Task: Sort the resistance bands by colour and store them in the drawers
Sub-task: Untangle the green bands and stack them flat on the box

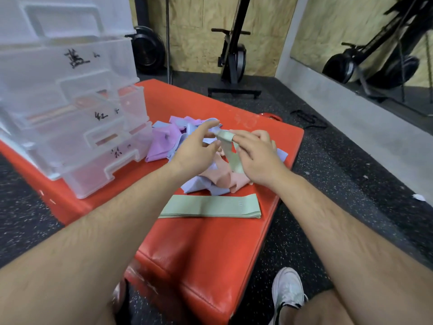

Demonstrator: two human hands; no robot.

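A flat, cloth-like green band [235, 160] is pinched by the right hand [257, 156]; the left hand [194, 153] is held spread beside it.

A red mat [210, 249] fills the centre of the frame, lying on a speckled black floor [332, 165]. At upper centre a black exercise machine [234, 59] stands against a plywood wall [189, 31]. A mirror [375, 38] is at upper right. A black strap [307, 118] lies on the floor right of the mat, and a white shoe [288, 289] is at lower right.
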